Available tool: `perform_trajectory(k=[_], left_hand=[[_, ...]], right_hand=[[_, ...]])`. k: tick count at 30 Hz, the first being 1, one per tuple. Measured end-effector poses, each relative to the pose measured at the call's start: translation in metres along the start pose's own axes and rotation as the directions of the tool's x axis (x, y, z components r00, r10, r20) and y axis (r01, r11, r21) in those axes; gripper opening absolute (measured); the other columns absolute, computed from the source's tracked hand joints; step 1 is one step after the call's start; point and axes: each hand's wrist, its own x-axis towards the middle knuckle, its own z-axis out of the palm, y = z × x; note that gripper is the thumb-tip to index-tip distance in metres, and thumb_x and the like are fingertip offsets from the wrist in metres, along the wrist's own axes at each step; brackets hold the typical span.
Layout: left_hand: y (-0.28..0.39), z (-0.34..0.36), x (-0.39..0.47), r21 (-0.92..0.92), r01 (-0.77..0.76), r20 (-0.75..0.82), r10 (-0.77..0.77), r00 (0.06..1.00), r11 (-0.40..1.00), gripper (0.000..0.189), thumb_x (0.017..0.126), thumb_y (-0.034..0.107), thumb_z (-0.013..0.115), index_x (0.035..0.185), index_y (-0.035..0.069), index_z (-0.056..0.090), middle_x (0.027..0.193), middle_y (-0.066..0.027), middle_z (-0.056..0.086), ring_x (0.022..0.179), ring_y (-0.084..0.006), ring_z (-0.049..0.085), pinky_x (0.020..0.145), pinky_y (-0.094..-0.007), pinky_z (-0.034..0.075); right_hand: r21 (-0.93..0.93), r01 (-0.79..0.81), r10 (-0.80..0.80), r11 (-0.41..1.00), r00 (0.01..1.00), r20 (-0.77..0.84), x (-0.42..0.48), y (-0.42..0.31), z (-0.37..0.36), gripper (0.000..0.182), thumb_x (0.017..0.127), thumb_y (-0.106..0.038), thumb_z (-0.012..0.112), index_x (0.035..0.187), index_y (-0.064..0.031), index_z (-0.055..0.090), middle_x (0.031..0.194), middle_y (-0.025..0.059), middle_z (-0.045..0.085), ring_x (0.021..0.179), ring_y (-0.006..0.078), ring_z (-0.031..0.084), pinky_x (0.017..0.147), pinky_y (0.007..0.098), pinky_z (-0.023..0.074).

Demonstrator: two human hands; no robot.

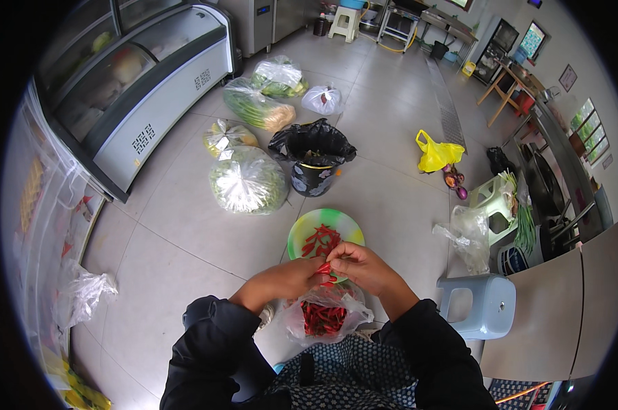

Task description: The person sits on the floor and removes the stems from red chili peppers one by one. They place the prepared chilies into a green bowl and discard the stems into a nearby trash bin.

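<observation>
Both hands meet over the near rim of a green and yellow plastic basin (297,230). My left hand (299,277) is closed around red chili peppers (324,268), whose ends show between the fingers. The fingertips of my right hand (359,266) pinch one of these peppers at its upper end. Loose red chilies (323,240) lie in the basin. Just below the hands, close to my lap, an open clear plastic bag (359,313) holds many red chilies, some with green stems (323,319).
Beyond the basin stands a bin lined with a black bag (313,178). Bagged vegetables (248,180) sit on the floor to its left. A yellow bag (437,154) with purple onions (455,183) and a blue plastic stool (498,307) are at right. A display freezer (170,92) stands at left.
</observation>
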Motion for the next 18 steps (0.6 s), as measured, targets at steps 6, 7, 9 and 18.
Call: perform_trajectory(k=[6,7,9,18], left_hand=[[0.001,0.006,0.004,-0.046,-0.105,-0.069,0.101,0.992,0.993,0.023,0.101,0.020,0.054,0.111,0.000,0.053,0.092,-0.0164,0.067,0.089,-0.0279,0.066,0.079,-0.0395,0.049],[-0.002,0.007,0.006,-0.035,-0.126,-0.056,0.123,0.991,0.991,0.023,0.103,0.020,0.052,0.117,0.002,0.052,0.089,-0.0129,0.066,0.082,-0.0238,0.065,0.074,-0.0377,0.050],[-0.010,0.008,0.012,-0.013,-0.166,-0.031,0.165,0.986,0.986,0.026,0.106,0.020,0.047,0.128,0.006,0.049,0.084,-0.0058,0.063,0.069,-0.0155,0.062,0.064,-0.0341,0.051],[-0.038,0.018,0.024,0.302,-0.103,-0.229,0.177,0.957,0.948,0.030,0.095,0.015,0.056,0.119,-0.002,0.049,0.096,-0.0270,0.066,0.087,-0.0462,0.063,0.074,-0.0503,0.048]], right_hand=[[-0.134,0.161,-0.181,0.978,0.972,-0.152,-0.001,0.000,0.010,0.011,0.097,-0.015,0.067,0.098,-0.0044,0.065,0.089,-0.0012,0.064,0.082,0.0073,0.057,0.075,0.0241,0.0473],[-0.147,0.176,-0.199,0.973,0.967,-0.158,0.000,0.003,0.008,0.011,0.097,-0.015,0.068,0.098,-0.0042,0.065,0.090,-0.0008,0.065,0.081,0.0074,0.057,0.074,0.0242,0.0471],[-0.172,0.206,-0.235,0.963,0.957,-0.168,0.002,0.008,0.005,0.012,0.096,-0.015,0.069,0.096,-0.0039,0.065,0.090,0.0001,0.066,0.081,0.0076,0.057,0.074,0.0242,0.0469],[-0.955,0.291,-0.696,-0.060,0.673,0.249,0.007,0.003,0.031,0.011,0.080,0.002,0.065,0.078,-0.0020,0.055,0.078,0.0117,0.058,0.074,0.0319,0.058,0.067,0.0412,0.0475]])
